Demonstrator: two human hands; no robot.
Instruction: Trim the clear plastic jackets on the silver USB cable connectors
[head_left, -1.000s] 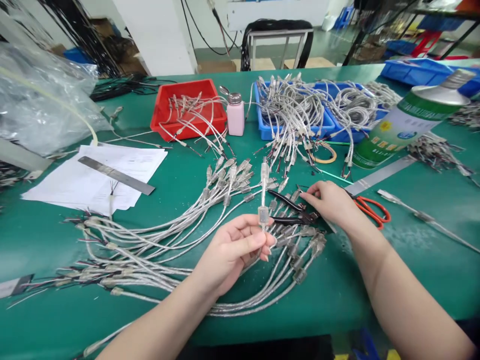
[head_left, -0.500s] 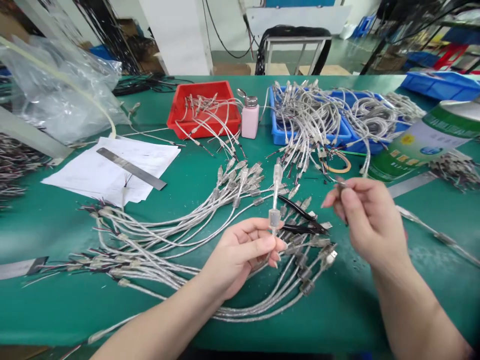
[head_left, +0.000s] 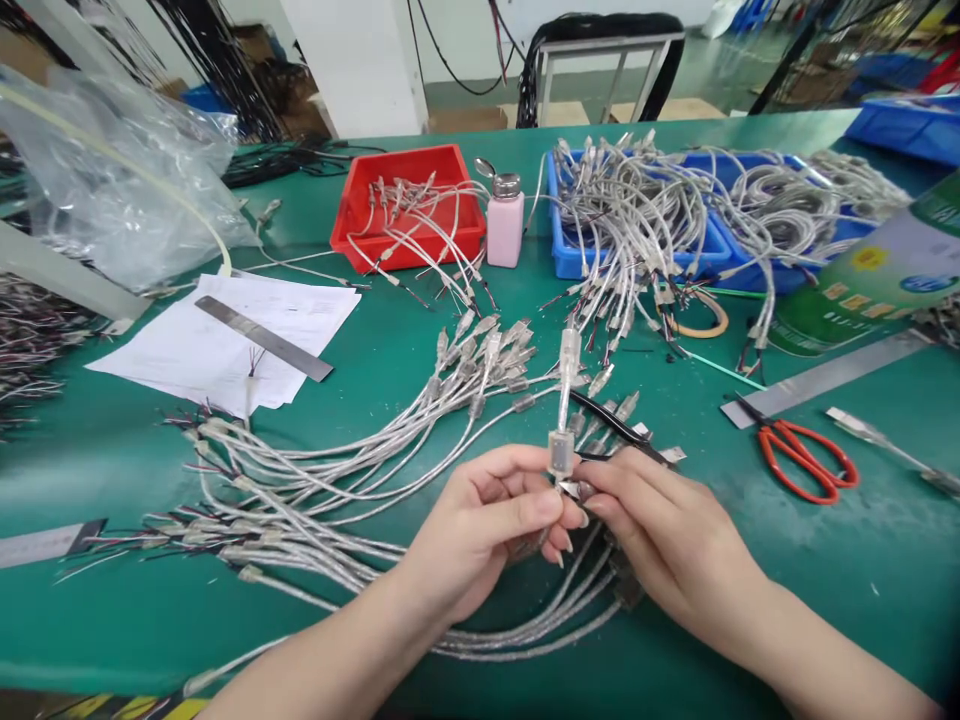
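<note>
My left hand (head_left: pixel 502 520) pinches a clear-sheathed USB cable (head_left: pixel 565 402) just below its ferrite core, and the plug end points upward. From the right, my right hand (head_left: pixel 660 530) meets it, fingertips closed on a small shiny metal piece (head_left: pixel 576 489). That piece touches or nearly touches the cable under the core; my fingers cover most of it, so its kind is unclear. Behind the hands lie black-handled pliers (head_left: pixel 611 415), partly hidden. Bundled cables (head_left: pixel 360 440) with stripped wire ends spread left of and beneath my hands.
Scissors (head_left: pixel 814 455) with red handles and a steel ruler (head_left: pixel 832 377) lie right. Farther back stand a red tray (head_left: pixel 469 235), a pink pump bottle (head_left: pixel 505 230), a blue bin (head_left: pixel 570 262) of cables and a green can (head_left: pixel 855 290). Papers (head_left: pixel 157 345) hold another ruler (head_left: pixel 262 338).
My right hand has moved left and down to the cable, bringing the small metal piece against or beside it. The red scissors, earlier hidden behind that hand, now show. The view has shifted slightly.
</note>
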